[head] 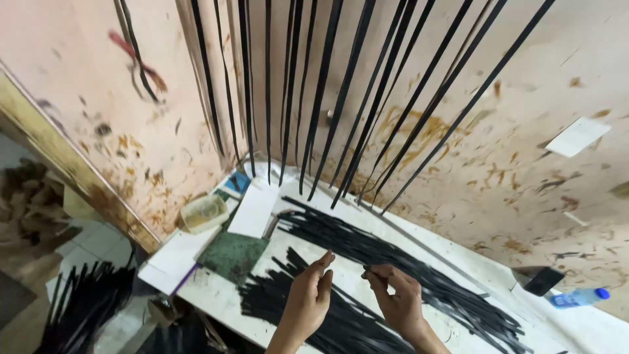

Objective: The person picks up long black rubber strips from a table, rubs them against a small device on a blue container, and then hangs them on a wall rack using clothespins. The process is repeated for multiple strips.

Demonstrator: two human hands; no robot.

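1. Head view, lower middle of the frame: left hand [309,298] raised over the white table [593,328], fingers together and pointing up, thumb tip meeting forefinger; whether anything thin sits in that pinch, impossible to tell.
2. Just right of it: right hand [396,298], fingertips pinched on the end of a thin black strip [368,268]; only a short dark tip visible, remainder lost against the pile behind.
3. Beneath and beside both hands: loose black strips [341,239] spread across the table in two fans, running toward the lower right; lower ends cut off by the frame's bottom edge.
4. Upper half: long black strips [321,98] hanging down the stained wall [524,170], tops out of frame.
5. Left of centre: green mat [230,254], white sheet [254,210], yellowish tub [204,213], contents unclear.
6. Lower right: blue-capped bottle [580,297] lying flat, beside a dark phone-like slab [544,280].
7. Lower left: more dark strips [82,308] below table level, blurred.
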